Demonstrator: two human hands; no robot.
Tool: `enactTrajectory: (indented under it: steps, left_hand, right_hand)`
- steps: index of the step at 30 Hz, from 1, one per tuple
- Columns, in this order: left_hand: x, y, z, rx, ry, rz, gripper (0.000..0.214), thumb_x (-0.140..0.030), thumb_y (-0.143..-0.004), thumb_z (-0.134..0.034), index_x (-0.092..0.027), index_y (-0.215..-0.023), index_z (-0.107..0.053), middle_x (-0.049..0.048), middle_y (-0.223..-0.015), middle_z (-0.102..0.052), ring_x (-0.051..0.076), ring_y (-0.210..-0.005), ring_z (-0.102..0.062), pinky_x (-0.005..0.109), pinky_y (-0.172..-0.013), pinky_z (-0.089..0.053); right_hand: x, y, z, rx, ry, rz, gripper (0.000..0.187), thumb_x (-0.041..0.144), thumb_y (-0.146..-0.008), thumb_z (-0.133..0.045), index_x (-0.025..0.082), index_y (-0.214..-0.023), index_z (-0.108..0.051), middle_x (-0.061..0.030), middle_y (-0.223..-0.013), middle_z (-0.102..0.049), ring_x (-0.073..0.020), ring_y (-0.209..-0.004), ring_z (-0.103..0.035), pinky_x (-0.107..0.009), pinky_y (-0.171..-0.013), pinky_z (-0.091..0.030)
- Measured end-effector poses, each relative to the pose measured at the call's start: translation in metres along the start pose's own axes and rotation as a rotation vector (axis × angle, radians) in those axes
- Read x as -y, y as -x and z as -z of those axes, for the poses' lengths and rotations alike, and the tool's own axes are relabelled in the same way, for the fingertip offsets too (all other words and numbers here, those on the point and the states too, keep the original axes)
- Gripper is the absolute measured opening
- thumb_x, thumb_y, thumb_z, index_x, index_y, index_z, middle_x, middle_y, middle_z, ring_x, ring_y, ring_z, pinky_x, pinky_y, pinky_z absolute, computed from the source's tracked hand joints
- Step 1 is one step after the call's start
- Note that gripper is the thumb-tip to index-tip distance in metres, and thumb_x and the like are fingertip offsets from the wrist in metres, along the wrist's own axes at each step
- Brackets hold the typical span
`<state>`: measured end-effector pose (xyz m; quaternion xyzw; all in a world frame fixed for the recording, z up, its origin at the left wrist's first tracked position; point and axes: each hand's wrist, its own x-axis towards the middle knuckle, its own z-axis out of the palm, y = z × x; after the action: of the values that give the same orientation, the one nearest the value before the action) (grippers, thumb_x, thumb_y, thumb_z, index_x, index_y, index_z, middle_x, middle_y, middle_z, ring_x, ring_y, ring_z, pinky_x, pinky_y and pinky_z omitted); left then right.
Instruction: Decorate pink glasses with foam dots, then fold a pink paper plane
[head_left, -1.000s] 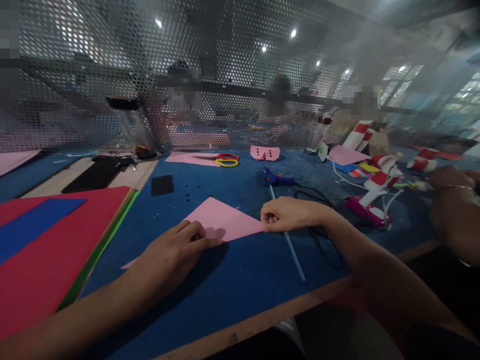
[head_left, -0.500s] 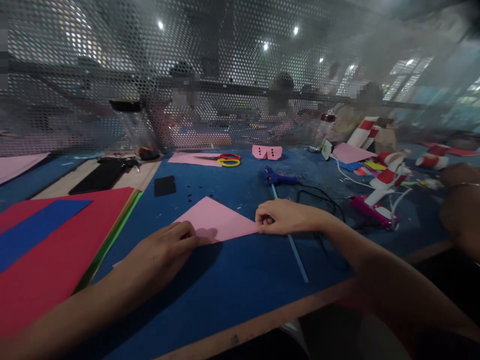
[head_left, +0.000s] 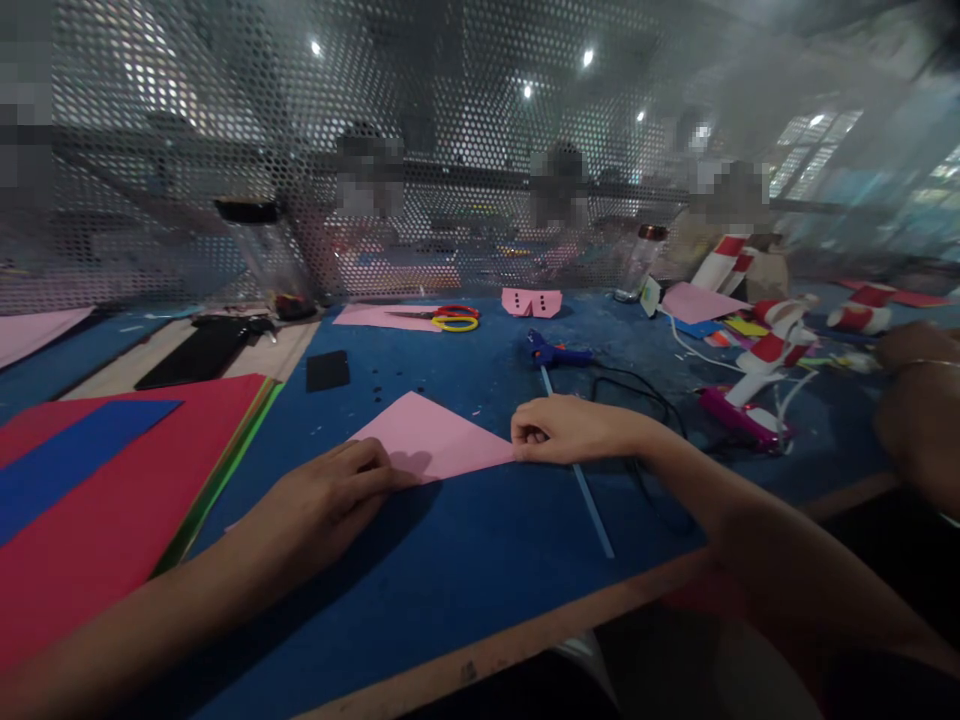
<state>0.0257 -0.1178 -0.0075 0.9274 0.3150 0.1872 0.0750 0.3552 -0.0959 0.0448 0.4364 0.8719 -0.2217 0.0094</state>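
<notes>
A sheet of pink paper [head_left: 439, 440], folded into a triangle, lies on the blue tabletop between my hands. My left hand [head_left: 337, 495] is closed over its left side, the fingers pressed on the lower edge. The paper's left corner is hidden beneath that hand. At the right tip, my right hand [head_left: 566, 430] pinches the paper between thumb and curled fingers. A pale glue stick [head_left: 592, 505] runs under my right wrist from the nozzle area of a blue glue gun [head_left: 555, 350].
Red and green paper sheets [head_left: 150, 480] with a blue strip are stacked at left. Scissors [head_left: 454, 318], a black square [head_left: 328, 371] and a pink cutout [head_left: 531, 302] lie behind. A magenta glue gun [head_left: 742, 420] and another person's arm [head_left: 919, 420] are at right.
Both hands keep their hold on the pink paper with almost no movement. The whole view has shifted very slightly.
</notes>
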Motion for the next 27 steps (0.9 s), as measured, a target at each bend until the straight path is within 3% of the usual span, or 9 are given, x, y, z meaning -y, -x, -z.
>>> enactTrajectory:
  steps: [10, 27]
  left_hand:
    - [-0.0014, -0.0007, -0.0010, -0.006, -0.004, -0.002, 0.036, -0.018, -0.100, -0.042, -0.030, -0.117, -0.071, 0.0042, -0.095, -0.064, 0.015, -0.080, -0.066, 0.025, -0.071, -0.051]
    - [-0.0005, 0.0002, -0.0014, -0.014, 0.012, -0.007, 0.035, -0.021, -0.101, -0.041, -0.030, -0.116, -0.071, 0.0050, -0.097, -0.065, 0.016, -0.080, -0.066, 0.028, -0.072, -0.053]
  right_hand:
    - [-0.0033, -0.0004, -0.0058, -0.058, 0.071, 0.017, 0.012, 0.029, -0.086, -0.059, 0.020, -0.078, -0.063, 0.0001, -0.083, -0.070, -0.0142, -0.071, -0.059, -0.026, -0.064, -0.035]
    - [-0.0039, 0.0046, 0.0037, 0.050, 0.023, -0.051, 0.007, 0.024, -0.084, -0.059, 0.022, -0.090, -0.061, 0.0004, -0.086, -0.071, -0.0145, -0.073, -0.061, -0.025, -0.059, -0.035]
